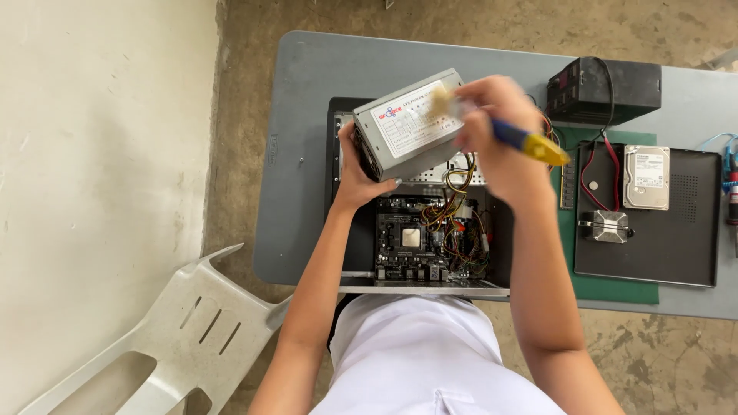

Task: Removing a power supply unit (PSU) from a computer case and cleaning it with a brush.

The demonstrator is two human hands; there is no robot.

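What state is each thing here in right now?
Power supply: lifted above the case, wires attached.
Left hand: gripping the power supply.
Right hand: gripping a brush.
Case: open, motherboard exposed.
Hard drive: flat on the side panel.

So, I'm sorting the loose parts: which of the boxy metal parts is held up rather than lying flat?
The silver power supply, gripped by the left hand above the open case. The hard drive lies flat on the black panel.
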